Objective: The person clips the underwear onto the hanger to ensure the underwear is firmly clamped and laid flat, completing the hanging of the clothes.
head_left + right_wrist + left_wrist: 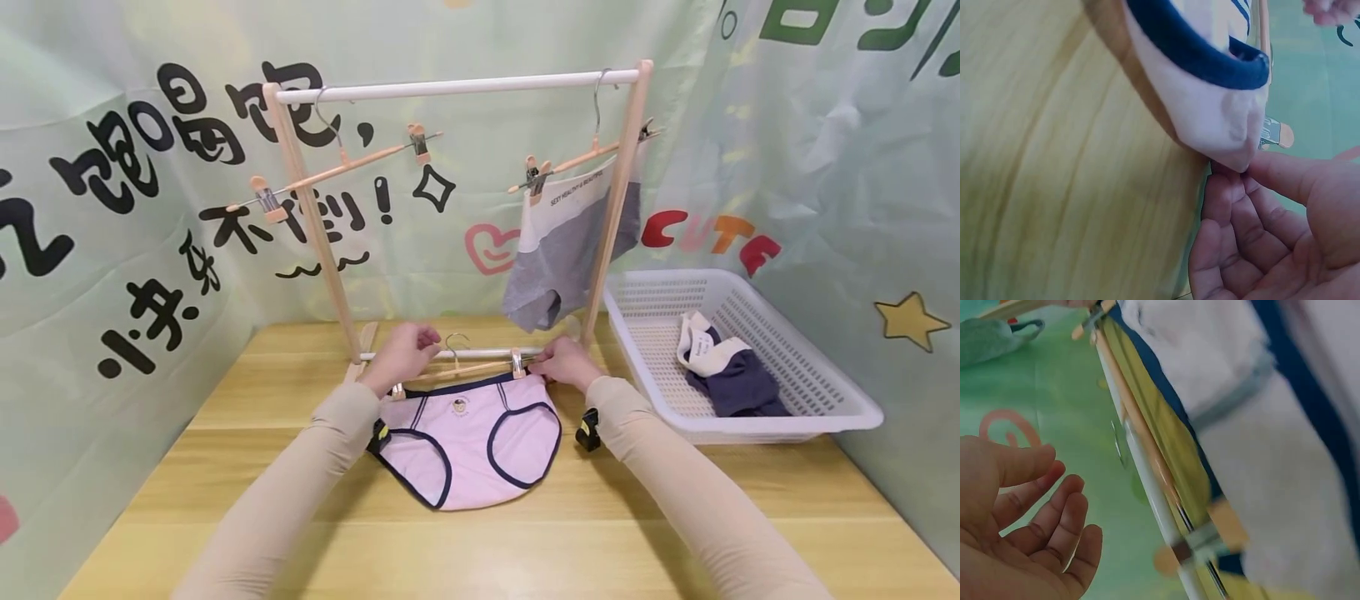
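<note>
A pair of pink underpants [468, 450] with navy trim lies on the table, its waistband clipped to a wooden clip hanger [465, 369]. At the waistband's right corner, my right hand [566, 363] pinches the fabric between thumb and fingers. The right wrist view shows that hand [1272, 231] beside a metal clip [1275, 132]. My left hand [405, 354] is above the hanger's left end, fingers loosely bent and holding nothing. In the left wrist view, a gap separates this hand [1029, 519] from the hanger bar [1141, 434].
A wooden rack with a white top rail [457, 87] stands behind. From it hang a bare clip hanger [345, 169] and another holding grey-and-white underwear [562, 242]. To the right, a white plastic basket [817, 427] holds folded navy-and-white underwear [731, 375].
</note>
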`<state>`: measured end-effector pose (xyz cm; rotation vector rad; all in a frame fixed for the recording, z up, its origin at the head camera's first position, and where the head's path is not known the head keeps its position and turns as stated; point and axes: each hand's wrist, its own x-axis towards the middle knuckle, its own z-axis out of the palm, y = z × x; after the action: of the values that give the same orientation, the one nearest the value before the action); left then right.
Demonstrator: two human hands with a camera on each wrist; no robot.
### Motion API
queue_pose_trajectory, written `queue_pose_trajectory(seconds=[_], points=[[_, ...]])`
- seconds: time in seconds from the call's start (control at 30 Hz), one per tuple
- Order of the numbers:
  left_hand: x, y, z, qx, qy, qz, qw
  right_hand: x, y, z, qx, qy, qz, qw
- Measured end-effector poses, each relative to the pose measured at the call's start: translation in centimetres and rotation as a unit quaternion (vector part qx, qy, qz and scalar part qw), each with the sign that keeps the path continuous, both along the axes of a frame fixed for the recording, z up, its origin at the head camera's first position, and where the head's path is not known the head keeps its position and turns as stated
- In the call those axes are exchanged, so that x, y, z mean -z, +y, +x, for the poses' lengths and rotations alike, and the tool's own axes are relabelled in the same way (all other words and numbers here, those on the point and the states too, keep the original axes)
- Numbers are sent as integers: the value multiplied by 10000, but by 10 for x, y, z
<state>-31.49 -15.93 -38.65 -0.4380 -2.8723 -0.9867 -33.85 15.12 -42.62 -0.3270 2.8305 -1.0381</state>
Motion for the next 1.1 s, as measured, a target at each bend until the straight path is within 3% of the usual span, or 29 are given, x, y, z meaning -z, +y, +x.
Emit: queue_pose_trajectory(seconds=[0.27, 0.5, 0.6, 0.9, 1.1], points=[[11, -32, 13, -136, 113, -717, 9973, -5, 0, 1, -53, -46, 121, 9999], [24, -39, 8, 363, -307, -1248, 9910, -4, 2, -1, -83, -174, 176, 9997], [30, -41, 3, 499, -505, -1124, 9911, -4, 2, 0, -143, -336, 86, 9993], [41, -44, -7, 1167, -494, -766, 9890, -6, 4, 1, -266, -595, -239, 9976], [43, -47, -3, 936, -647, -459, 9925, -10, 4, 5, -349, -656, -196, 9970]])
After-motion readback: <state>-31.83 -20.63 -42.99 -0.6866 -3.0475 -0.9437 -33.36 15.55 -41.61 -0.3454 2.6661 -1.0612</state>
